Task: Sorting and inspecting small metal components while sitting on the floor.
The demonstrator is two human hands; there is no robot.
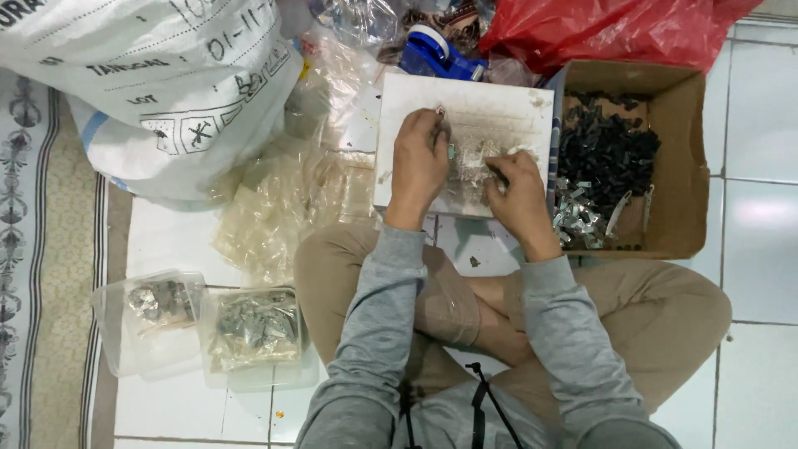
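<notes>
Midway: left hand (420,158) pinching small clip on white board (507,104), right hand (519,187) gripping dark piece; box (686,166) beside board holds many loose parts.

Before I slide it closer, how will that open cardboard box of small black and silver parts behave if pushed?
The cardboard box probably slides easily, since it sits on smooth glossy floor tiles. It looks fairly heavy for its size, given the heap of small parts. Its thin, open walls may flex, and loose pieces could shift toward one side.
</notes>
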